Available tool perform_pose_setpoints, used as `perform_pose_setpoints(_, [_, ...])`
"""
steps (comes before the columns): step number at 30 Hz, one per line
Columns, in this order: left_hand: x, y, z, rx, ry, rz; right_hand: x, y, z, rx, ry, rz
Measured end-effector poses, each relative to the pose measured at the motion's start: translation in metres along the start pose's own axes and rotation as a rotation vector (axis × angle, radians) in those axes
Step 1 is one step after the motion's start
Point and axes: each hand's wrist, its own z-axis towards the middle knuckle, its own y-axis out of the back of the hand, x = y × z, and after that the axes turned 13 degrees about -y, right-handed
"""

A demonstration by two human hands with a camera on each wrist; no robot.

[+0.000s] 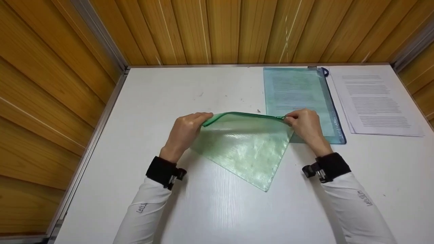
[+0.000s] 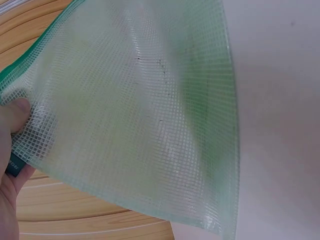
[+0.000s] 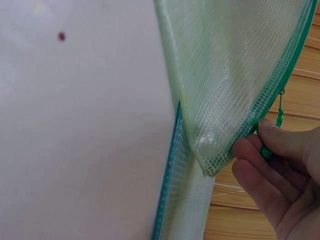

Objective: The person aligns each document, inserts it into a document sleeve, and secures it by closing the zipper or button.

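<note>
A translucent green mesh zipper pouch [image 1: 244, 149] is held up by its zippered top edge, one lower corner pointing toward the person. My left hand [image 1: 184, 134] grips the left end of that edge; in the left wrist view, the thumb lies over the mesh and a dark tab [image 2: 15, 165] shows by the fingers. At the right end, my right hand [image 1: 307, 125] pinches the edge between thumb and fingers. The right wrist view shows the green zipper pull cord [image 3: 280, 116] hanging beside those fingertips. No paper shows inside the green pouch.
A blue zipper pouch [image 1: 298, 88] with printed sheets inside lies at the back right of the white table [image 1: 135, 162], partly under the green pouch and right hand. Loose printed papers [image 1: 376, 101] lie right of it. Wood-patterned panels [image 1: 223, 30] border the table.
</note>
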Motion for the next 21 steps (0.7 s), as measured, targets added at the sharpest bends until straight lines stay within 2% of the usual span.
perform_pose_setpoints(7, [0.006,0.005,-0.003,-0.035,0.031,-0.015,-0.016,0.006,-0.002,0.006,-0.005,-0.032])
perform_pose_setpoints(16, [0.010,0.010,-0.004,-0.046,0.024,-0.007,-0.026,0.010,-0.003,0.035,-0.043,-0.026])
perform_pose_setpoints(21, [0.012,0.011,-0.004,-0.051,0.043,0.004,-0.034,0.017,-0.004,0.041,-0.078,-0.038])
